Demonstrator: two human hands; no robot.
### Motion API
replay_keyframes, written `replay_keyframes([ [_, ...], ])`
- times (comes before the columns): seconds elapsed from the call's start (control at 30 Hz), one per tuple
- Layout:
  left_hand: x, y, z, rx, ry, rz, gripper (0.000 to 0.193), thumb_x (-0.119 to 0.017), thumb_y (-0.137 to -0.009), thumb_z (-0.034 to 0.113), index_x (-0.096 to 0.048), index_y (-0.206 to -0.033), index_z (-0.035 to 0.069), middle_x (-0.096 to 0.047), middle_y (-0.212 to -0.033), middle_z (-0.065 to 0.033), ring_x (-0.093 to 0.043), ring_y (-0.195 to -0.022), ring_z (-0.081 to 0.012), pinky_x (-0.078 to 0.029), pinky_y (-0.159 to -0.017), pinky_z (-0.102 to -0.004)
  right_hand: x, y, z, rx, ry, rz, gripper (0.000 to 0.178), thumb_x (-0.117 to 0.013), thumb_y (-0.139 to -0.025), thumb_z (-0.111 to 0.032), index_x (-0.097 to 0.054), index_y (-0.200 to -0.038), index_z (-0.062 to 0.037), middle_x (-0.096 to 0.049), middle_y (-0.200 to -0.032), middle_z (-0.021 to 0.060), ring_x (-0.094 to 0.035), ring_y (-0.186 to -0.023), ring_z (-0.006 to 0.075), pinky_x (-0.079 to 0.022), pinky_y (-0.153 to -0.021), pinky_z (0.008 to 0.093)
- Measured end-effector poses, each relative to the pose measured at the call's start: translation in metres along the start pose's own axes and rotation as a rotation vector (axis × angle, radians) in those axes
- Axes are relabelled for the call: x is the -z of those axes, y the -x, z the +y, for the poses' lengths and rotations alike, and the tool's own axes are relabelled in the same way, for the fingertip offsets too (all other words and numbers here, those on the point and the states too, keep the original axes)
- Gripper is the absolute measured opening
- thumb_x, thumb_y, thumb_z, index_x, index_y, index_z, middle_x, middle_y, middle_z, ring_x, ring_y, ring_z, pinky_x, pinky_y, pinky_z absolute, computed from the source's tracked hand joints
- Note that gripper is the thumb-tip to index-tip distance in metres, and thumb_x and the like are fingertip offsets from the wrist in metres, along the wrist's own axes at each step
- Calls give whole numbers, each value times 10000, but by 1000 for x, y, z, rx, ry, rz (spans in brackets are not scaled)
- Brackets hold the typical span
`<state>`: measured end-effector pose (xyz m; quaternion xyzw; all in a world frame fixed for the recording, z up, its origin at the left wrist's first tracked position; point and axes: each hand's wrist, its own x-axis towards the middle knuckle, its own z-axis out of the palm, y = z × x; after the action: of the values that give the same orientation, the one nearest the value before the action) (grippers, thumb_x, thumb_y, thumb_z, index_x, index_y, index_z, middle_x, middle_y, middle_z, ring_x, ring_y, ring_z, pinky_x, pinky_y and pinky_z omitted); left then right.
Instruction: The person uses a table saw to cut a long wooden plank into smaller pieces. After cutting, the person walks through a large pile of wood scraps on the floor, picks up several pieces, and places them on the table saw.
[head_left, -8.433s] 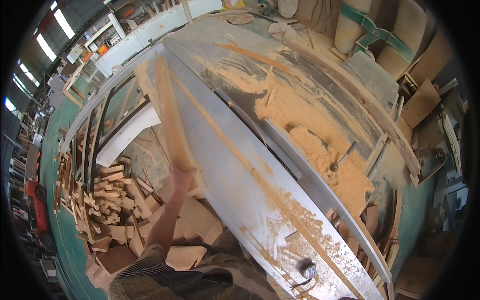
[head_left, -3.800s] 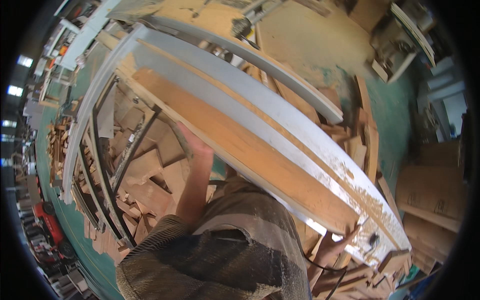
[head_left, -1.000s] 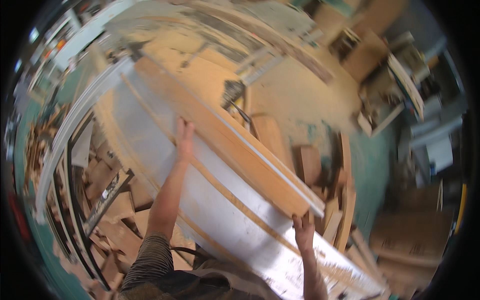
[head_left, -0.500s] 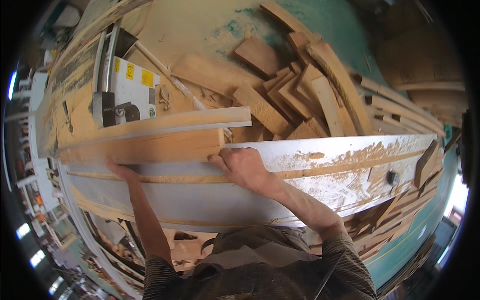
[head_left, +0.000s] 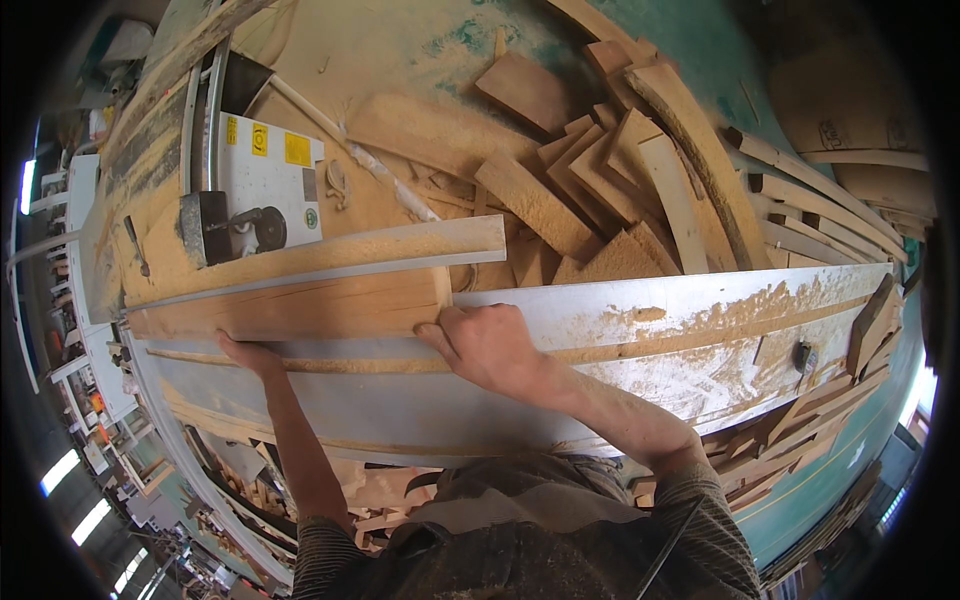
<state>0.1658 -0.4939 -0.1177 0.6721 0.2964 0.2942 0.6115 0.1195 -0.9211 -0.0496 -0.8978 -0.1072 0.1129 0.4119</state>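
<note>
The board [head_left: 290,308] now lies on the far side of the table, along the fence; a few seconds ago it lies along the near edge, close to the person's body.

The table [head_left: 420,400], silver and smeared with sawdust, spreads under both hands and runs well past the right one. A heap of offcuts [head_left: 540,205] fills the floor beyond the right hand and off to its right. A stack of lumber [head_left: 745,465] sits to the right of the right forearm, on the near side of the table. The fence [head_left: 400,245], topped with sawdust, stands just beyond both hands and the board. The board itself reaches from left of the left hand to the right hand's thumb; whether it touches the fence I cannot tell.

A white box [head_left: 265,180] with yellow labels is beyond the left hand, past the fence, with a round black knob [head_left: 265,230] at its near end. The right hand [head_left: 490,345] is curled, its thumb and bent forefinger at the board's right end; whether it pinches or only presses I cannot tell. The left hand [head_left: 248,352] has its fingertips at the board's near edge; its grip is partly hidden. Well to the right of the right hand, a small dark round object [head_left: 805,358] rests on the table.
</note>
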Motion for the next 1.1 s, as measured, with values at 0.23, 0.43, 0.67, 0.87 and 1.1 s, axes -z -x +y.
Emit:
replay_keyframes([
  [0.23,-11,5,9,27,22,45,581,-423,-992,480,-471,-1348,23,-518,-1323,-138,-517,-1212,-296,-424,-1054,-446,-9,3,-1,83,76,138,396,-669,-927,-350,-572,-676,-59,-602,-580,125,-617,-504,319,-479,-459,402],
  [0.43,-6,5,8,76,66,51,593,-400,-986,475,-485,-1348,13,-517,-1326,-149,-513,-1207,-294,-429,-1036,-445,-6,-4,15,-128,-270,250,559,-758,-822,-495,-663,-944,42,-641,-780,208,-651,-662,300,-514,-592,394],
  [0.67,-5,2,5,78,39,53,571,-401,-975,475,-515,-1307,24,-531,-1290,-134,-531,-1163,-287,-454,-996,-445,2,-33,20,-512,-685,-185,787,-811,-755,-517,-612,-1227,81,-689,-984,201,-648,-763,227,-528,-712,369],
  [0.87,-6,2,6,29,-38,96,501,-411,-977,451,-553,-1208,29,-535,-1207,-103,-536,-1123,-261,-462,-960,-433,-16,-28,27,-458,-943,-110,747,-841,-755,-375,-588,-1284,89,-702,-1126,175,-653,-988,197,-522,-888,331],
  [1.1,13,-8,-6,-19,-91,69,542,-409,-993,459,-543,-1290,27,-558,-1289,-131,-565,-1153,-299,-491,-977,-458,-10,-27,24,-470,-964,-110,738,-848,-755,-343,-583,-1288,92,-694,-1164,174,-653,-1042,210,-509,-947,338],
])
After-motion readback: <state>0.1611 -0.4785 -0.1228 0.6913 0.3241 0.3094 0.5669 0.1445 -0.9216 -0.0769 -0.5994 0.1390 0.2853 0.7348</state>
